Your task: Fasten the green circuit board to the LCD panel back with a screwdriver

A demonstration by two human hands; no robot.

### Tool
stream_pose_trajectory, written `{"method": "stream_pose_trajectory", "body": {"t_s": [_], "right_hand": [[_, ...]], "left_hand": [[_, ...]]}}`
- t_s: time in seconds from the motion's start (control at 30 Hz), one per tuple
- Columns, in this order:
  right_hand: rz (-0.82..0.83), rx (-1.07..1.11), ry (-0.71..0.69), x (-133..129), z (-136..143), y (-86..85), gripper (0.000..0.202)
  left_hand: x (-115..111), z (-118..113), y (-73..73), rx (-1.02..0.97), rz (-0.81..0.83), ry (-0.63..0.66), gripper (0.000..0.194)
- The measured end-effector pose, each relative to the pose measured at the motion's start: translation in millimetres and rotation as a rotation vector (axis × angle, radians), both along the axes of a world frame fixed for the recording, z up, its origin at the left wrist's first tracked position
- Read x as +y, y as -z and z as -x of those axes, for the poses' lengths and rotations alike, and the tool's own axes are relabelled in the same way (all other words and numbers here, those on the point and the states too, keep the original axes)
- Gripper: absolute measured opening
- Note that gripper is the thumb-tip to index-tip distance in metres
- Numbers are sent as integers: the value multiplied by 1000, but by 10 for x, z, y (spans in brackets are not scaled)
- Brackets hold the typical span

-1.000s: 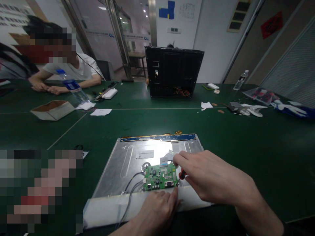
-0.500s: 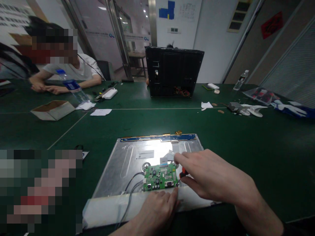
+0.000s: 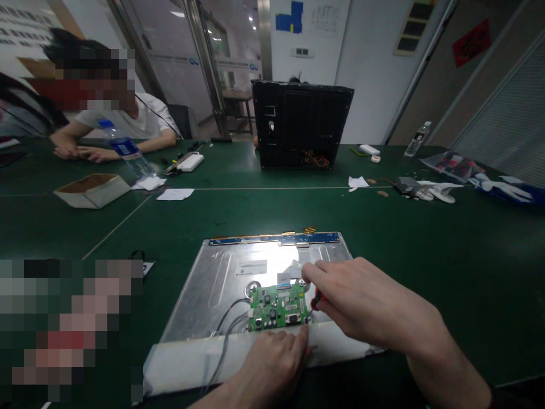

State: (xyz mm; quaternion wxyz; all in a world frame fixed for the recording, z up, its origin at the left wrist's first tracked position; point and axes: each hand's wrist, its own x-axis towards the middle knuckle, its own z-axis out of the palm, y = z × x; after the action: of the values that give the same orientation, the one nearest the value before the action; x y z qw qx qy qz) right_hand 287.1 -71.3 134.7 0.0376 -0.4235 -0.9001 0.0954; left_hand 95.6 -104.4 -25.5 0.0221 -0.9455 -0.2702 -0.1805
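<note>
A flat metal display panel (image 3: pixel 193 301) lies on the table in front of me, with a green circuit board (image 3: pixel 279 309) on its back. My right hand (image 3: pixel 353 295) is closed around a screwdriver (image 3: pixel 315 299) with a red and black handle, mostly hidden by the fingers. Its tip points at the board's lower right corner. My left hand (image 3: pixel 276 358) rests on the white strip (image 3: pixel 183 363) along the panel's near edge. Its fingers are bent together, one fingertip at that same corner; anything pinched there is hidden. Grey cables (image 3: pixel 225 346) run from the board's left side.
A black monitor housing (image 3: pixel 302 125) stands upright at the back. A water bottle (image 3: pixel 131 150) and an open carton (image 3: pixel 93 190) are at the left, where a person (image 3: pixel 140 122) sits. Gloves (image 3: pixel 434 190), a plastic bag (image 3: pixel 455 163) and another bottle (image 3: pixel 418 139) lie or stand at the right.
The screwdriver handle has turned slightly in my right hand, and that hand's lower fingers have shifted a little. My left hand, the board and the panel stay in place.
</note>
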Motion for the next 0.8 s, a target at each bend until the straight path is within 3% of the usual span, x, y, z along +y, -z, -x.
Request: {"method": "stream_pose_trajectory", "body": {"t_s": [0.17,0.47,0.8], "right_hand": [[36,-20,49,3,13,-9,20],[31,19,-91,-15,-10,-44,26],[46,-19,38,-8,20,-32,20]], "left_hand": [[0,-2,5,-6,-3,0,26],[5,-12,-9,-27,-18,12,32],[-5,-2,5,-17,-20,-4,28]]}}
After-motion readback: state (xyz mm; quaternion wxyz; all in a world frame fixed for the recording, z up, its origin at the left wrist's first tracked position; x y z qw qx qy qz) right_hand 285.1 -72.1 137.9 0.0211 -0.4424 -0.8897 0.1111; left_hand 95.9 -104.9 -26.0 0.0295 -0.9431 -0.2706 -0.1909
